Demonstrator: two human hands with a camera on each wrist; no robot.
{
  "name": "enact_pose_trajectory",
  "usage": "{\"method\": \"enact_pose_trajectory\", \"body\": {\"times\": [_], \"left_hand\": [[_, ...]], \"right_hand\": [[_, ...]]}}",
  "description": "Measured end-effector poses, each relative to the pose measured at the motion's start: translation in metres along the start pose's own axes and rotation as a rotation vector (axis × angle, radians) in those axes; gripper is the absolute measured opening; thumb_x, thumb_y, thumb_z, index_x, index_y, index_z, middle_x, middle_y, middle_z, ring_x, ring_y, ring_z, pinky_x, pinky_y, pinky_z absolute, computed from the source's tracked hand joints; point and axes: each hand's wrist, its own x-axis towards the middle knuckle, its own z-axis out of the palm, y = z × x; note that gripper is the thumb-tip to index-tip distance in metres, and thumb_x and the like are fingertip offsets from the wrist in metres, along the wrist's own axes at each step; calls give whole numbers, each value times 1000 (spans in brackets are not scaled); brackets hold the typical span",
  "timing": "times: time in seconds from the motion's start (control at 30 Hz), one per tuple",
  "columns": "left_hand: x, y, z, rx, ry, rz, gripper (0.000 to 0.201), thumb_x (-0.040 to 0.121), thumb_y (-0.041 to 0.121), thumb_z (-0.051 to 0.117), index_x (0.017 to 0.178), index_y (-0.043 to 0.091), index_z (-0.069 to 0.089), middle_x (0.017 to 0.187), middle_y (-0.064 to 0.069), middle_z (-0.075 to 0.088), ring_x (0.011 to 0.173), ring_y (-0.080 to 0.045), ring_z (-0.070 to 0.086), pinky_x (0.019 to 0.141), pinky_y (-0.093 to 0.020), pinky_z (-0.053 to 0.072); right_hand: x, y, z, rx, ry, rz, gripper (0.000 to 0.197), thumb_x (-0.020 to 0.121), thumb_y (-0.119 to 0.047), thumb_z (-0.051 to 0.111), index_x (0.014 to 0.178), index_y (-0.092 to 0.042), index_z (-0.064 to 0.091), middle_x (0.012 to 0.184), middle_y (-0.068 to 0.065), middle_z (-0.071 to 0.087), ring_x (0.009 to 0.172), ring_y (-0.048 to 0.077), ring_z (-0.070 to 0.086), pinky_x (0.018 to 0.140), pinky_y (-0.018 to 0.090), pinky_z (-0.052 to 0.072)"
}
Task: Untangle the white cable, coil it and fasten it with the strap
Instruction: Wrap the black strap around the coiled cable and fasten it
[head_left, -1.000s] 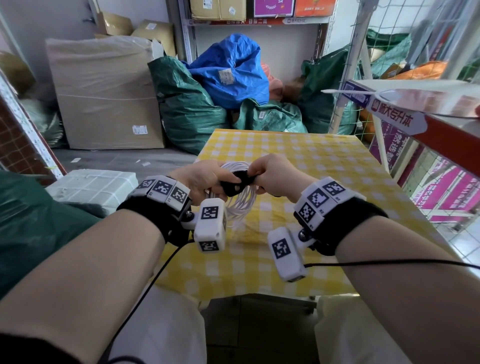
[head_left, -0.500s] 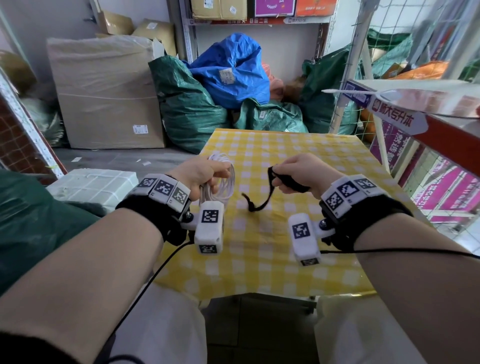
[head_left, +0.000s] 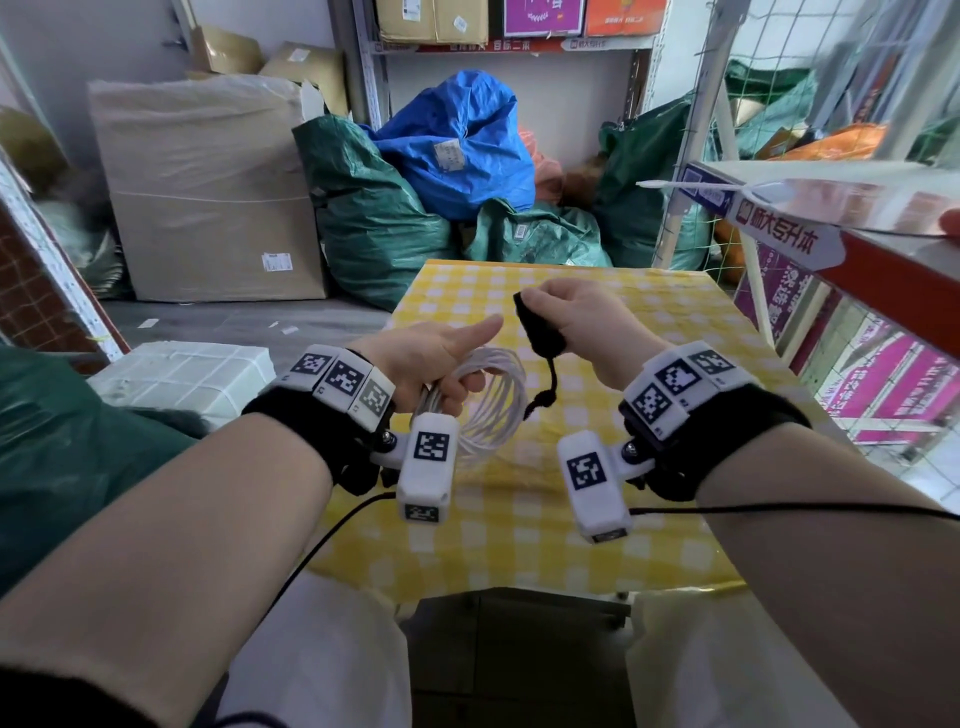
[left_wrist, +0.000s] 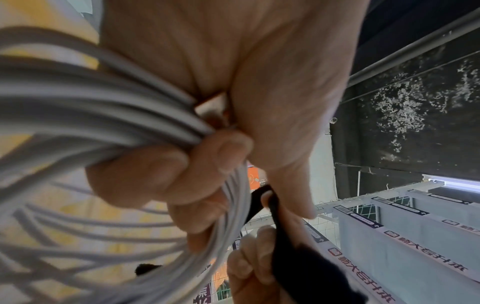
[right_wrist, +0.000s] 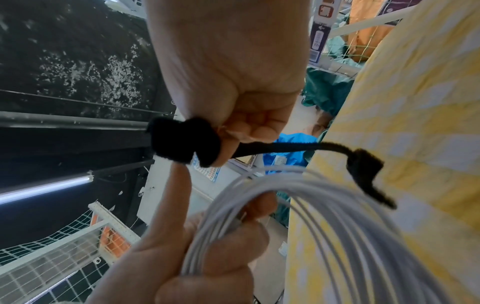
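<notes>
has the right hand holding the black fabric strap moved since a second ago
Yes. The right hand carried the black fabric strap away from the coiled white cable, up toward the far edge of the yellow checked tablecloth.

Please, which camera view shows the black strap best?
The right wrist view. The whole strap shows there, from the end that the right hand pinches to its free tail. The head view shows the strap smaller, hanging over the cable. The left wrist view shows only a blurred part.
</notes>
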Motion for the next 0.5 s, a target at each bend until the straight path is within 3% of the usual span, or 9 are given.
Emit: {"method": "enact_pose_trajectory", "body": {"times": [0.13, 0.33, 0.5], "left_hand": [[-4, 2, 7, 36, -151, 14, 61, 72, 65, 41, 90, 9, 56, 59, 1, 33, 33, -3, 24, 39, -16, 27], [-5, 5, 10, 35, -185, 36, 42, 87, 53, 42, 80, 13, 53, 55, 2, 33, 33, -4, 24, 37, -16, 25], [1, 1, 6, 34, -33, 52, 38, 97, 43, 42, 76, 13, 52, 51, 3, 35, 32, -6, 23, 36, -17, 25]], "right_hand": [[-3, -5, 9, -62, -2, -118, 24, 92, -30, 58, 71, -19, 59, 66, -2, 54, 60, 11, 48, 57, 26, 40], [-6, -10, 18, -69, 8, -122, 24, 90, -29, 61, 67, -22, 62, 72, 1, 61, 71, 15, 57, 70, 38, 51], [-6, -10, 16, -41, -30, -39, 19, 97, -26, 48, 85, -14, 57, 62, 0, 48, 47, 10, 42, 44, 22, 34]]}}
